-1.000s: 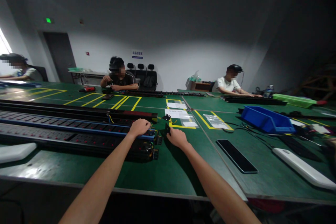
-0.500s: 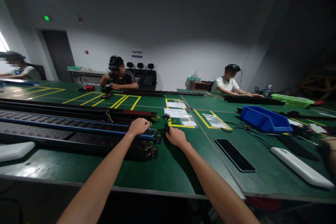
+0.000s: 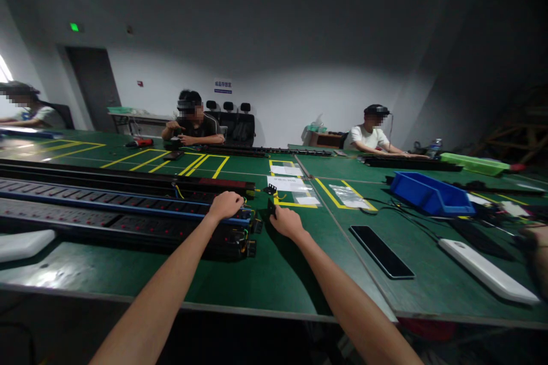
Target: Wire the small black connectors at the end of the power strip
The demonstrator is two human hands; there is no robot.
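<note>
Long black power strips lie side by side on the green table at the left, their open ends with wires facing right. My left hand [image 3: 226, 206] is closed over the right end of the blue-edged power strip [image 3: 171, 206]; its fingertips are partly hidden. Just to the right, my right hand [image 3: 286, 220] pinches a small black plate [image 3: 271, 207] held on edge, apart from the strip's end. In front of my left hand lies a black power strip [image 3: 171, 230] with a small black end piece [image 3: 252, 248]. Another small black bracket [image 3: 272, 189] with yellow wire sits beyond my right hand.
A phone [image 3: 382, 252], a white device [image 3: 488, 271] and a blue bin [image 3: 432, 194] occupy the right side. Black cables [image 3: 411, 215] run between them. Papers [image 3: 289, 183] lie ahead inside yellow tape. Co-workers sit across the table; another person's hand [image 3: 537, 239] shows at far right.
</note>
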